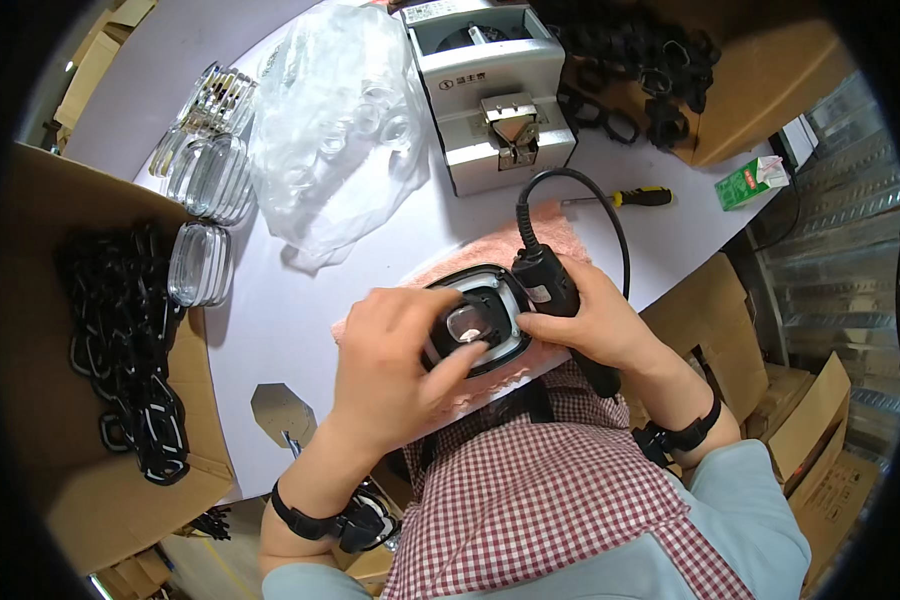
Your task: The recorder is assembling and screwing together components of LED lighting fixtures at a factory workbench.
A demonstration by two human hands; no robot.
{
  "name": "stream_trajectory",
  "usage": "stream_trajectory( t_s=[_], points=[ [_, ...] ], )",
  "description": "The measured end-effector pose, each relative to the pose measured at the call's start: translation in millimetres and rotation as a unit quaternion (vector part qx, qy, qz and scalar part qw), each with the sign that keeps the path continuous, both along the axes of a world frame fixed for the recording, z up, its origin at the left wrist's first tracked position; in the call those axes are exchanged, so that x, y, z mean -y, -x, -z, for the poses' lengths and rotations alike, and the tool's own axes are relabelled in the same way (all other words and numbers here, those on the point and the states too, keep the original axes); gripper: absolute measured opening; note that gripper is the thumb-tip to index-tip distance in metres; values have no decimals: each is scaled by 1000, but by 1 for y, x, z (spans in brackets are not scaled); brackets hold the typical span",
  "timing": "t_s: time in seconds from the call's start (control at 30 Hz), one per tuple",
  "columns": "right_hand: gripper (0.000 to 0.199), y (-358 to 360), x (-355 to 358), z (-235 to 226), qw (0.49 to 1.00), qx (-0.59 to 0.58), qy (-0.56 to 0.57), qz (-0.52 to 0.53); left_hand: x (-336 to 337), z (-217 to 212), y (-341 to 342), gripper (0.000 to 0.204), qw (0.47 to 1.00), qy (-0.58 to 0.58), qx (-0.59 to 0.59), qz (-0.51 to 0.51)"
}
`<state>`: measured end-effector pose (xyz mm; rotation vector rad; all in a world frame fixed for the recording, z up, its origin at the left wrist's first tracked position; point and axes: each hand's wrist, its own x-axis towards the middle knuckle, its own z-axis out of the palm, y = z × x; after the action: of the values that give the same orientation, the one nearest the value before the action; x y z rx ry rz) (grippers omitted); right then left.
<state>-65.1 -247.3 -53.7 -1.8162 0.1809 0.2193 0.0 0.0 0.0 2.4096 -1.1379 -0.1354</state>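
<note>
Left hand (pixel 385 350) is blurring a bit but looks to be pinching a small black frame (pixel 491 312) between thumb and bent fingers. Right hand (pixel 590 320) is wrapping around a black corded tool (pixel 548 280), thumb along its near side, beside the work. The frame is sitting over the middle of a larger black-rimmed piece (pixel 508 300), above a pink towel (pixel 433 272) at the table edge in front of the person. Can't tell if frame and rimmed piece are touching.

Status: this unit is looking mid-handling. A clear pane is showing within the frame outline; can't tell whether it's seated or loose.

Left over, judging by stock: plenty. Black frames (pixel 140 350) are filling much of the left carton (pixel 195 425); clear panes (pixel 202 265) are standing in stacks beside it, and more clear parts are lying in a plastic bag (pixel 310 190). Black eyewear pieces (pixel 665 80) are piling in the right carton (pixel 760 90); finished or not, can't tell. Silver machine (pixel 495 100) is standing behind, no hand on it.
</note>
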Motion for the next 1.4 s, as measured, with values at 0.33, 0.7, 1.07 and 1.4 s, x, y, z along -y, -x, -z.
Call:
stream_trajectory(
  t_s=[0.33, 0.7, 1.07, 1.4],
  points=[
    [47, -1, -7, 0, 999, 3, -29, 21, -23, 30, -28, 40, 988, 42, -26, -147],
    [51, 4, -8, 3, 996, 65, 55, 3, 1, 18, -15, 48, 986, -25, -129, -103],
    [52, 4, -12, -2, 999, 16, 32, 8, 11, 18, -17, 50, 972, -99, -155, -148],
    [50, 7, -10, 6, 998, 40, 29, 24, -4, 21, -6, 60, 989, 13, -41, -144]
  ],
)
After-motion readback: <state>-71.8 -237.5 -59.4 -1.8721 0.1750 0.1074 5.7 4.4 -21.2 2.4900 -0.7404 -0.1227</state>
